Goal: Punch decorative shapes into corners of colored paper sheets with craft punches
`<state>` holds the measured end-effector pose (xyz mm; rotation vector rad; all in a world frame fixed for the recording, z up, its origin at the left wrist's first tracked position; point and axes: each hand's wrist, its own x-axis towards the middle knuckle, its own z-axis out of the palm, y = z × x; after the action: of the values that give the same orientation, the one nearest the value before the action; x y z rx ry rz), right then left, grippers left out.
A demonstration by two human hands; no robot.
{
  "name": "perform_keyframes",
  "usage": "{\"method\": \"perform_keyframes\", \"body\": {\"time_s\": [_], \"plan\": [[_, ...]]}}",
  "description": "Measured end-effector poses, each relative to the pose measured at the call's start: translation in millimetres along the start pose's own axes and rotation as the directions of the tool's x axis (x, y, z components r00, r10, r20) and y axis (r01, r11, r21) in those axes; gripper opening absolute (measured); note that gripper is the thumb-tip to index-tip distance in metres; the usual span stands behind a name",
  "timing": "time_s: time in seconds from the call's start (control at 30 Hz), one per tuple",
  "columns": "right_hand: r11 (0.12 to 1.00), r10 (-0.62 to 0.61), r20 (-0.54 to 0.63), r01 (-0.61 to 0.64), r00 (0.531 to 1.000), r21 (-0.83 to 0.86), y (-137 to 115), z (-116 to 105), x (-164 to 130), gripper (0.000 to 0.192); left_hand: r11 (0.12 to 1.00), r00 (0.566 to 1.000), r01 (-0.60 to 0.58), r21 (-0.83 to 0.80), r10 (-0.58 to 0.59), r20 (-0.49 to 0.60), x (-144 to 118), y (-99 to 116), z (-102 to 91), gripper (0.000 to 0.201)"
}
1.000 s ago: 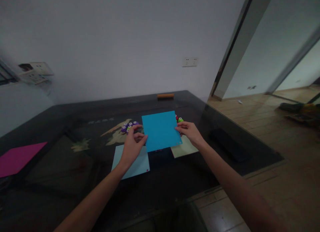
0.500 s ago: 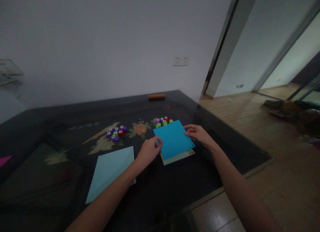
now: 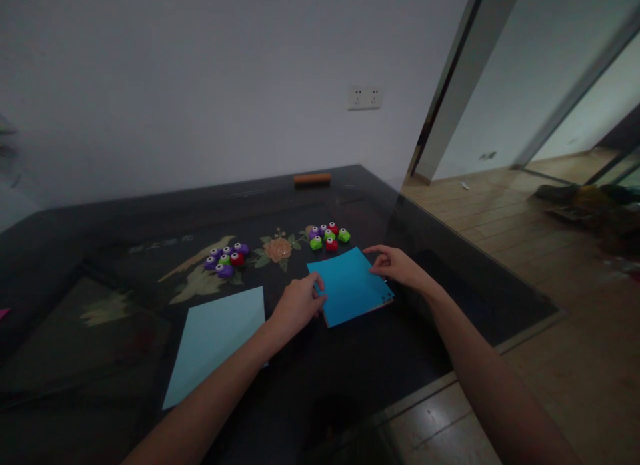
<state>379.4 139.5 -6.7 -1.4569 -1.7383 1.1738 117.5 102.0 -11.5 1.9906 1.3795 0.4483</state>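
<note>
A bright blue sheet of paper point(image 3: 350, 286) with small dark marks at its near right corner lies over a paler sheet, of which only a thin edge shows. My left hand point(image 3: 299, 299) pinches its left edge between thumb and fingers. On the opposite side, my right hand point(image 3: 394, 266) has its fingers closed on the right edge. To the left, a pale blue sheet point(image 3: 220, 335) rests on the table, partly covered by my left forearm. Small purple, green and red toys with eyes form one cluster point(image 3: 226, 259) at left and another cluster point(image 3: 329, 236) just beyond the blue paper.
The dark glossy table point(image 3: 240, 215) has a flower pattern point(image 3: 278, 249) and meets the white wall. An orange-brown cylinder point(image 3: 313, 179) lies near the far edge. A wall socket point(image 3: 365, 98) is above. Tiled floor point(image 3: 480, 228) lies to the right.
The blue sheet has come nearer to me and now covers almost all of the paler sheet beneath. The far toy cluster is fully uncovered. The view has shifted slightly downward.
</note>
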Motion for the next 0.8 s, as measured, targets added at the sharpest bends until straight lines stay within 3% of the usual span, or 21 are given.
{"method": "perform_keyframes", "body": {"time_s": [0.5,0.8], "plan": [[0.994,-0.004,0.005,0.004,1.0,-0.111,9.6,2.1,3.2,0.046,0.995,1.0,0.011,0.098,-0.008,-0.025,3.3,-7.0,4.9,0.014],[0.976,-0.043,-0.059,0.03,0.997,-0.215,10.2,3.2,2.8,0.04,0.999,0.999,0.006,0.044,-0.004,-0.042,0.8,-4.3,3.7,0.011]]}}
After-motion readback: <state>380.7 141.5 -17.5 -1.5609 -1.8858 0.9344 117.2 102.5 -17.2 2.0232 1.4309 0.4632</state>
